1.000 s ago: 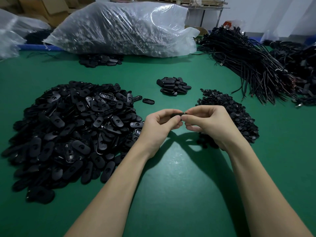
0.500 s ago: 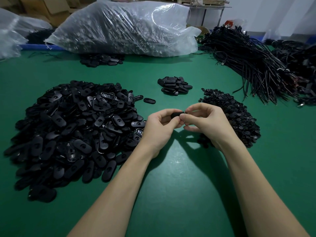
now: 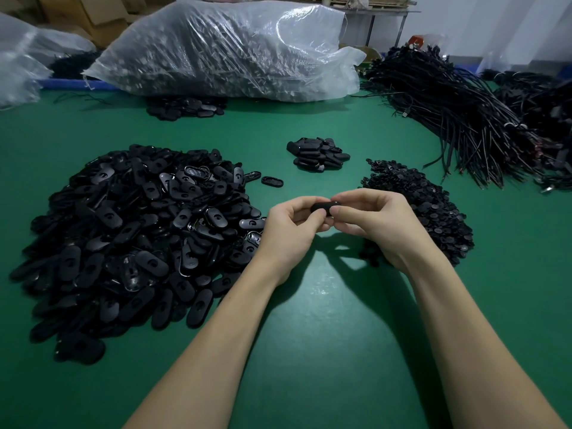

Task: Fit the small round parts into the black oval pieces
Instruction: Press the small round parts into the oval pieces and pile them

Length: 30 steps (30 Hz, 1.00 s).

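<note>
On the table (image 3: pixel 309 351): three oval heaps (image 3: pixel 130 233), one loose oval (image 3: pixel 272 181), one held oval (image 3: pixel 322 207), one disc heap (image 3: pixel 424 209), two hands (image 3: pixel 288 233).

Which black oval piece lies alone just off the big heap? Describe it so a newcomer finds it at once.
Start at the big heap of black oval plastic pieces on the left of the green table. Go to its far right edge, toward the small stack of black oval pieces. There a single black oval ring-like piece lies flat on bare green, apart from the heap, showing an open hollow.
</note>
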Available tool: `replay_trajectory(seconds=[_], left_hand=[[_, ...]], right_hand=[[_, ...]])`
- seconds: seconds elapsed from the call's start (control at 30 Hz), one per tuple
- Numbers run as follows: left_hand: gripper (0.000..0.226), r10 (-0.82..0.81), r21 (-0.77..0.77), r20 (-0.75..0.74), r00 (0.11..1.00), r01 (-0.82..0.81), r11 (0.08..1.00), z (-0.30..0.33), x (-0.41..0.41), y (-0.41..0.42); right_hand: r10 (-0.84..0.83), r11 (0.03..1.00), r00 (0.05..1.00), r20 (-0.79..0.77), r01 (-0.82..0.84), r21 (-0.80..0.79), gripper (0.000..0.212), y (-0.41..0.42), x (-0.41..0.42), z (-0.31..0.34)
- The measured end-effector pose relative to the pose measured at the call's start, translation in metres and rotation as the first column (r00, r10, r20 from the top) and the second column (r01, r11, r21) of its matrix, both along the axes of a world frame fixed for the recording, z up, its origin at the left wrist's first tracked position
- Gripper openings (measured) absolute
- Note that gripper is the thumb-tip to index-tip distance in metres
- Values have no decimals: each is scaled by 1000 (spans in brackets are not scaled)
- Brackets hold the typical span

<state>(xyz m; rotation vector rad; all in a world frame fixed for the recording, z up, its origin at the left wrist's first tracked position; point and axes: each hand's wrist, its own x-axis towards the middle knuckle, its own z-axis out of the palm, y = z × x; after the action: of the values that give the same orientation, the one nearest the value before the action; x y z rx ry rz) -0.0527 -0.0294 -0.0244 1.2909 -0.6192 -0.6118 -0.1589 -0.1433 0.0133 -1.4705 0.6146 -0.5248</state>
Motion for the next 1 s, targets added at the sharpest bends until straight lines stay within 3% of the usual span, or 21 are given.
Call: replay_trajectory(seconds=[0.33,0.53,0.77,0.83,0.9,1.0], left_hand=[[18,-3,26,79,997,1,1000,2,-1,2],[21,9,46,122,992,-15,999,1,-3,1],[22,6,15,66,998,-7,1000,1,-2,1],[20,0,1,31,1000,-1,1000,1,-3,0],[20,6,-19,-14,1000,-6,1000,2,-3,-1],[22,-3,-43,-76,997,0,999,2,-1,-1]], right_hand=[[-7,995,1000,19,5,104,10,3,1,-3],[22,996,1000,-1,-22,89,11,1,0,-3],[11,999,1000,9,-11,38,13,1,-1,-1],[-10,999,1000,16,11,-34,16,2,-1,-1],[-47,977,999,-8,44,-210,17,3,0,-2],[-125,858,992,-30,93,-505,18,6,4,-4]])
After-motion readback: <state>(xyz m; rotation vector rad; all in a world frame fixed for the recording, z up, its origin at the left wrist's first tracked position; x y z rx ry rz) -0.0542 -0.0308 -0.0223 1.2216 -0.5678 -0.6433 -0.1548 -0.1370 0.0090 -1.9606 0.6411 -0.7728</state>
